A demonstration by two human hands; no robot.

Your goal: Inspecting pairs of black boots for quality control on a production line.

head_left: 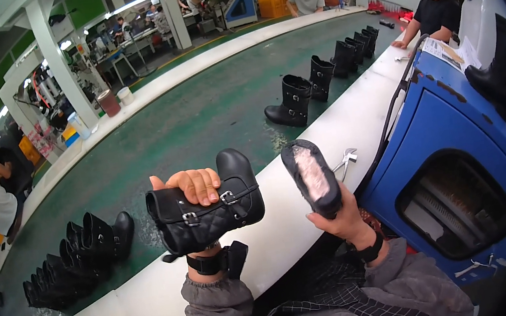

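Observation:
My left hand is closed round the shaft of a black ankle-high boot with two silver buckles and quilted stitching. The boot is held on its side above the bench's near edge, its toe pointing up and right. My right hand grips a black boot sole by its lower end, with the fingers partly hidden behind it. The sole is tilted upright, and its face toward me has a rough, pale pinkish middle inside a black rim. Boot and sole are apart.
Pliers lie on the white ledge beside a blue machine with a dark window. Black boots stand in a row on the green belt, and several more stand at left. A co-worker is at far right.

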